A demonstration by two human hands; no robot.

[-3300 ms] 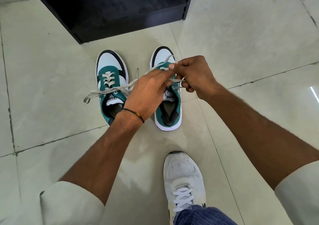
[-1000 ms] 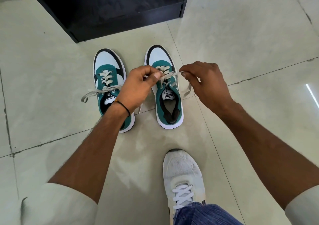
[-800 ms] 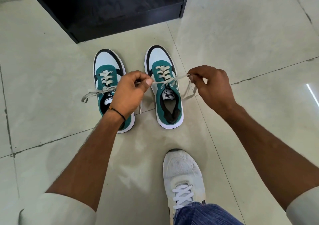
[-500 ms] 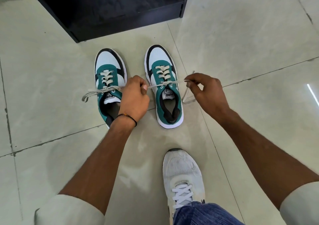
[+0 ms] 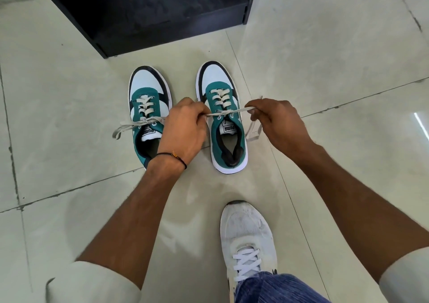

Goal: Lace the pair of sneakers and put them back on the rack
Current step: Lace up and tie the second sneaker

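A view from above, looking down at a pale tiled floor (image 5: 69,93). Two green, white and black sneakers stand side by side on the floor, toes pointing away from the viewer, just in front of the open base of a black rack (image 5: 144,12).

The left sneaker (image 5: 148,114) has cream laces part way up, with loose ends trailing out to its left. Its white tongue label reads "PUMA", upside down from this angle. The right sneaker (image 5: 224,119) carries the same "PUMA" label on its tongue, also upside down.

Both hands work on the right sneaker. The left hand (image 5: 183,131) is closed in a pinching grip on one end of the cream lace (image 5: 228,111), just left of the shoe and partly covering the heel side of the left sneaker. A thin black band (image 5: 171,156) circles that wrist. The right hand (image 5: 278,124) pinches the other end, just right of the shoe, and the spare lace hangs below its fingers in a loop. Between the two hands the lace runs taut across the shoe's upper eyelets.

Nearer the viewer, the person's own white shoe (image 5: 247,240) with white laces rests on the floor, below a blue trouser cuff (image 5: 274,288). Pale rolled sleeves show at both lower corners.
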